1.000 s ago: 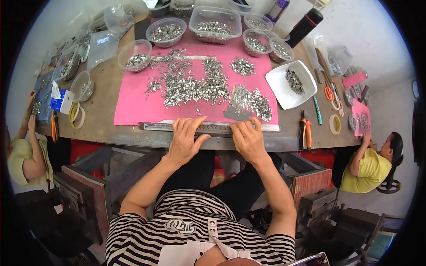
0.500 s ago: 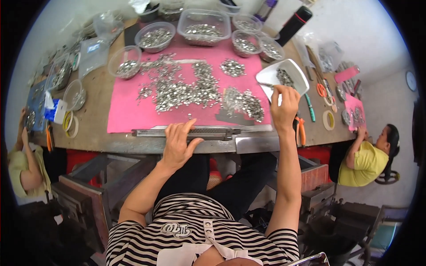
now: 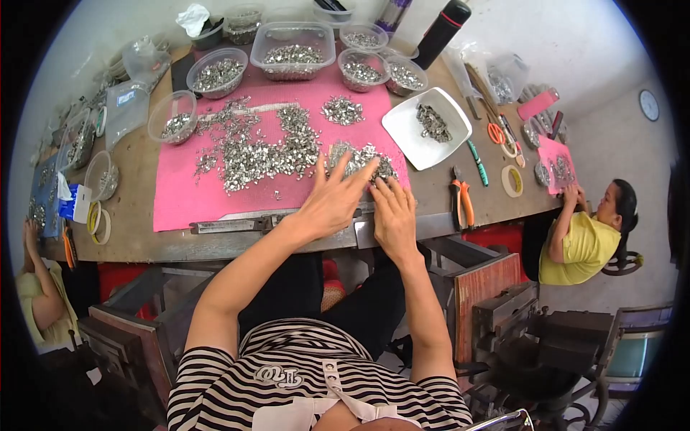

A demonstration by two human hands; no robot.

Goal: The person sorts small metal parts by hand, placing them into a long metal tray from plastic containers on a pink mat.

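A pile of small shiny metal pieces (image 3: 368,152) lies on the right part of the pink mat (image 3: 188,207). My left hand (image 3: 332,200) reaches over its left side, palm down and fingers apart. At the pile's near edge, my right hand (image 3: 394,221) has its fingers stretched out and touching or almost touching the pieces. I see nothing held in either hand; what lies beneath the fingertips is hidden. A long slotted metal bar (image 3: 233,225) lies along the mat's front edge, partly covered by my left forearm.
Larger heaps of metal pieces (image 3: 266,159) cover the mat's middle. A white dish (image 3: 411,149) with more pieces stands right. Behind are clear tubs (image 3: 293,70) and a black flask (image 3: 444,30). Orange-handled pliers (image 3: 466,204) and tape (image 3: 512,181) lie right. A co-worker (image 3: 583,241) sits at far right.
My right hand has come from the white dish to the pile. My left hand has left the metal bar and moved right over the pile. The view has shifted slightly.
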